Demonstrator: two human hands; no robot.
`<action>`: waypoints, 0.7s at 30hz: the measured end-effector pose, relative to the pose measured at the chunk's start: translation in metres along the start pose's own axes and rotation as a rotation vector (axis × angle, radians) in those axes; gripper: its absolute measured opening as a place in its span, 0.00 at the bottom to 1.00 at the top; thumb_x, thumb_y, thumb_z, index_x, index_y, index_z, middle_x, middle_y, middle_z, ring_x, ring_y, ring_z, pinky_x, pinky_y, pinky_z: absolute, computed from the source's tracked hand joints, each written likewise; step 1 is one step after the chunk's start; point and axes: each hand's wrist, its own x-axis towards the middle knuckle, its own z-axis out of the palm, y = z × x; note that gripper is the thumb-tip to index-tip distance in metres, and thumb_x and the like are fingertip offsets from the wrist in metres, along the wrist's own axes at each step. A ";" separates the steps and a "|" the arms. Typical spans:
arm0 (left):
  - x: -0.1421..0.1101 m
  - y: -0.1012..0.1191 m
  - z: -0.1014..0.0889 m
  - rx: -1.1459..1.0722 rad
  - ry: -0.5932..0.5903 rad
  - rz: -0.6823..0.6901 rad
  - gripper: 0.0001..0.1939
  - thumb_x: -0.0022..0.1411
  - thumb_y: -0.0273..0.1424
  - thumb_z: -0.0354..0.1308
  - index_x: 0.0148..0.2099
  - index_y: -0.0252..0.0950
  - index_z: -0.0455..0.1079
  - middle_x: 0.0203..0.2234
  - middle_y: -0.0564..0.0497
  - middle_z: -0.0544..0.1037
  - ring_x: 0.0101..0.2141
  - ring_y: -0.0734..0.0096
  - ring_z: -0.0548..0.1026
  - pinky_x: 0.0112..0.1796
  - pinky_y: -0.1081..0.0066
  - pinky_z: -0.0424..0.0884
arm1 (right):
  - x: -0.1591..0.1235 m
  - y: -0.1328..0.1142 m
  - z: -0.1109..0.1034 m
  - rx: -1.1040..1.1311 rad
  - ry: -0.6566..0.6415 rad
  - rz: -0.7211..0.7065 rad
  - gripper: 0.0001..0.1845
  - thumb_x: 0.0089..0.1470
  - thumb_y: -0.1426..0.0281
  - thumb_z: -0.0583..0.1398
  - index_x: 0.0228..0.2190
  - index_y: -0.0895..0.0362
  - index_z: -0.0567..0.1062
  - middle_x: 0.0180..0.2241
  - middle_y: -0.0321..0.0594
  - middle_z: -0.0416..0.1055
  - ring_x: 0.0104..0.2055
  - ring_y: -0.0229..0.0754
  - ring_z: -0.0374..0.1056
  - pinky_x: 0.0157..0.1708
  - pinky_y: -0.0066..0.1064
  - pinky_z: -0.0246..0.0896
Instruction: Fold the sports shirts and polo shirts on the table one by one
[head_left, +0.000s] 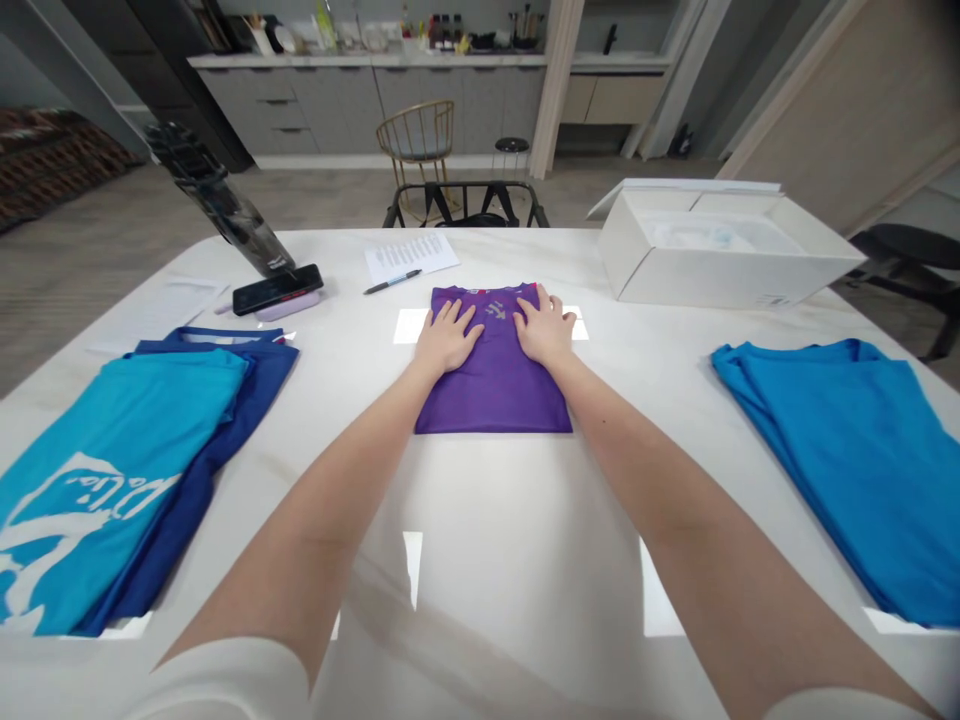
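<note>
A folded purple shirt [495, 385] lies in the middle of the white table [495, 540]. My left hand [448, 335] rests flat on the shirt's upper left part, fingers stretched out. My right hand [543, 325] lies flat on its upper right part, fingers spread. Neither hand grips anything; both press down on the cloth near its far edge.
Light blue and dark blue shirts [127, 480] are stacked at the left. Another blue shirt [862, 450] lies at the right. An open white box [720, 250] stands at the back right. A phone [277, 288], a pen [392, 282] and a printed sheet [411, 256] lie behind.
</note>
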 end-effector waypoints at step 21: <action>-0.085 0.041 0.011 0.015 0.064 0.019 0.31 0.75 0.45 0.36 0.73 0.41 0.56 0.72 0.45 0.55 0.71 0.55 0.51 0.69 0.47 0.44 | -0.088 -0.028 -0.016 0.026 -0.212 -0.004 0.33 0.71 0.54 0.40 0.71 0.48 0.54 0.74 0.44 0.45 0.74 0.55 0.40 0.69 0.59 0.31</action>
